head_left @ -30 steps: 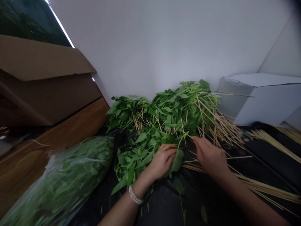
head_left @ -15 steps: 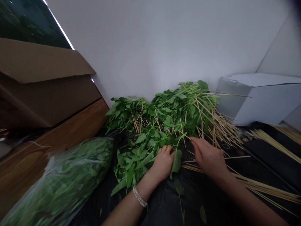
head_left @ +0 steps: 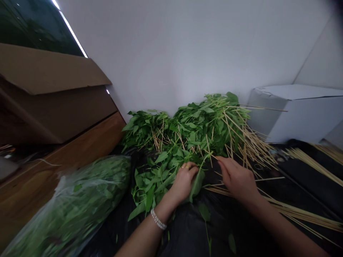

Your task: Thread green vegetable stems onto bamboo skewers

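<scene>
My right hand [head_left: 238, 177] pinches a thin bamboo skewer [head_left: 216, 157]. At the skewer's far end sits a pale green stem, from which a broad leaf [head_left: 197, 185] hangs down. My left hand [head_left: 184, 181], with rings and a beaded bracelet [head_left: 158, 219], is closed beside that leaf, thumb and fingers curled together around a leafy stem; its fingertips are partly hidden. Under and left of it lies a loose heap of leafy green stems [head_left: 154, 185]. Behind both hands rises a larger pile of greens [head_left: 197, 117] with several skewers stuck through it.
A clear plastic bag of leaves [head_left: 88, 200] lies at left, near a cardboard box [head_left: 59, 110]. Loose skewers [head_left: 302, 210] spread at right on black plastic sheeting [head_left: 193, 232]. A white box [head_left: 305, 114] stands against the white wall [head_left: 174, 53]. One fallen leaf [head_left: 204, 212] lies in front.
My left hand has shifted slightly, its fingers curling in and lifting near the leaf. The hanging leaf has swung a little to the left. My right hand keeps its pinch on the skewer.
</scene>
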Demonstrator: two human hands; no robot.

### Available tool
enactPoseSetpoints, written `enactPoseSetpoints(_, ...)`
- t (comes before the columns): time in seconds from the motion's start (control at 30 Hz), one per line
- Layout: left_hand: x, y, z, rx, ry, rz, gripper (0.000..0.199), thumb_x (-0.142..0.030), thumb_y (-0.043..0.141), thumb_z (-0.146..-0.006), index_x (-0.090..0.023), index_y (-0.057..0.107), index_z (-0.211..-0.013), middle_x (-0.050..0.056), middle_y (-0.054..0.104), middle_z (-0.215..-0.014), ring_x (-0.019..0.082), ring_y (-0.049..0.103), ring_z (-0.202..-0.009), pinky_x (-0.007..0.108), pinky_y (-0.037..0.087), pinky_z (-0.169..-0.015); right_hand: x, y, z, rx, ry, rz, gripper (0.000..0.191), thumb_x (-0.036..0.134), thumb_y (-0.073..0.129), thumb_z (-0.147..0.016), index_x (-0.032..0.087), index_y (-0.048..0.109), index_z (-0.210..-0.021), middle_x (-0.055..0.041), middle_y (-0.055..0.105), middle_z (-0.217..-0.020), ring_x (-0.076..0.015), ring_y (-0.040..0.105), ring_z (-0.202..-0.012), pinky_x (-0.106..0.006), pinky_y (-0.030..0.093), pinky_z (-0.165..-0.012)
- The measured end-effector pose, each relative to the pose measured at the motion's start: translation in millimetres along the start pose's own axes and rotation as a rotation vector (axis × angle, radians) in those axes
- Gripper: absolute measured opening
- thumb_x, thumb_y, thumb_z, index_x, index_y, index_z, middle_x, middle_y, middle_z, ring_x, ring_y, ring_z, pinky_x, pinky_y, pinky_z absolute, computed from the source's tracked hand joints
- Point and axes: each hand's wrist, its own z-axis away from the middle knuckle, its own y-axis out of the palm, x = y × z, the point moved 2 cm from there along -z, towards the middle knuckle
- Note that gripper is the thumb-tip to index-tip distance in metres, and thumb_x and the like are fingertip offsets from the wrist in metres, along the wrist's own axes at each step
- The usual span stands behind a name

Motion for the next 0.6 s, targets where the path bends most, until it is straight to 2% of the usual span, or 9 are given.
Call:
enactPoseSetpoints(0.07,6.5,-3.9,-2.0,-0.085,-0.066,0.246,0.009,-0.018,0.055,-0.088,-0.019,0.063,-0.091,0.007,0.065,-0.107,0.021,0.057,-0.103,0.036,0.042,-0.094,-3.5,-0.5,-0.6,-0.018,0.016,-0.001,0.023,0.02,0.047,-0.096,0.016,0.062,-0.112,-0.0057,0.072,-0.098,-0.0157,0.068,-0.086,-0.024,0.049,-0.075)
enactPoseSetpoints(0.13,13.6,-6.3,-3.7,-0.149,-0.177,0.52,0.006,-0.023,0.057,-0.087,-0.018,0.061,-0.088,0.006,0.068,-0.095,0.02,0.062,-0.095,0.034,0.046,-0.087,-8.2,-1.5,-1.7,-0.044,0.036,-0.011,0.023,0.021,0.047,-0.096,0.015,0.062,-0.112,-0.0058,0.072,-0.099,-0.016,0.068,-0.085,-0.025,0.048,-0.073)
enactPoseSetpoints(0.23,20.2,-8.0,-4.4,-0.225,-0.339,0.878,0.017,-0.032,0.065,-0.082,-0.017,0.058,-0.087,0.004,0.068,-0.082,0.019,0.066,-0.084,0.028,0.048,-0.075,-17.0,-4.2,-4.1,-0.073,0.097,-0.036,0.025,0.023,0.045,-0.096,0.015,0.062,-0.111,-0.0063,0.071,-0.098,-0.0171,0.067,-0.084,-0.027,0.048,-0.073)
enactPoseSetpoints(0.3,21.2,-9.4,-3.7,-0.278,-0.414,1.004,0.024,-0.035,0.07,-0.078,-0.017,0.058,-0.088,0.002,0.068,-0.079,0.018,0.068,-0.085,0.025,0.047,-0.072,-22.6,-6.8,-5.8,-0.075,0.17,-0.053,0.026,0.025,0.043,-0.096,0.016,0.062,-0.111,-0.0054,0.071,-0.09,-0.0171,0.067,-0.079,-0.028,0.048,-0.072)
enactPoseSetpoints(0.37,20.7,-10.9,-2.8,-0.314,-0.457,1.056,0.029,-0.037,0.074,-0.075,-0.017,0.059,-0.089,0.001,0.068,-0.077,0.018,0.068,-0.084,0.024,0.047,-0.07,-26.5,-9.8,-7.2,-0.071,0.246,-0.073,0.027,0.026,0.041,-0.096,0.017,0.061,-0.11,-0.0032,0.069,-0.081,-0.0163,0.065,-0.071,-0.028,0.047,-0.068)
enactPoseSetpoints(0.47,18.4,-11.6,-2.8,-0.273,-0.42,1.022,0.031,-0.04,0.075,-0.073,-0.017,0.061,-0.089,0.003,0.07,-0.078,0.018,0.068,-0.08,0.025,0.049,-0.071,-28.1,-14.1,-8.9,-0.057,0.32,-0.089,0.028,0.027,0.039,-0.095,0.019,0.06,-0.111,-0.0013,0.066,-0.074,-0.0158,0.063,-0.065,-0.028,0.044,-0.064)
enactPoseSetpoints(0.6,15.2,-12.5,-2.2,-0.211,-0.291,0.719,0.024,-0.038,0.057,-0.088,-0.017,0.065,-0.094,0.006,0.073,-0.087,0.018,0.065,-0.082,0.029,0.049,-0.077,-30.1,-18.5,-11.4,-0.067,0.385,-0.065,0.029,0.029,0.037,-0.095,0.02,0.059,-0.112,-0.0023,0.066,-0.075,-0.0169,0.062,-0.065,-0.029,0.043,-0.062)
